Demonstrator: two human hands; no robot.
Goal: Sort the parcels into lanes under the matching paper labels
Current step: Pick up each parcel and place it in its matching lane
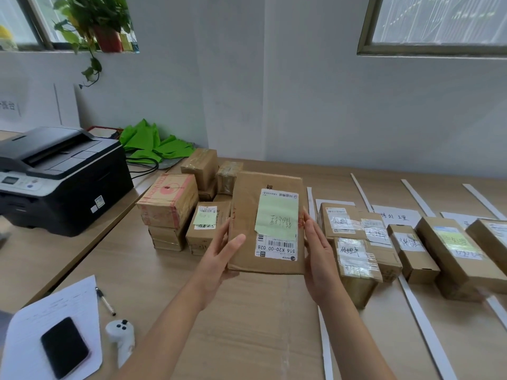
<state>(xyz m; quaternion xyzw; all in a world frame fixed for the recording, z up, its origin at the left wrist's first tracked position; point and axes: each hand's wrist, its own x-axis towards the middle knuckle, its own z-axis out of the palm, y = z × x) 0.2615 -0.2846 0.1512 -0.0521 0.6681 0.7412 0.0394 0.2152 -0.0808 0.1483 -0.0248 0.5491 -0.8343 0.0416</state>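
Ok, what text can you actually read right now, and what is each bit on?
"516 K20-00" and "028": shipping label on the held parcel.
"待处理": handwritten paper label lying on the table.
Green sticky note on the held parcel: handwriting upside down, not legible.
Handwritten strips on the laned parcels, the stacked box's note and the wall sign: too blurred to read.
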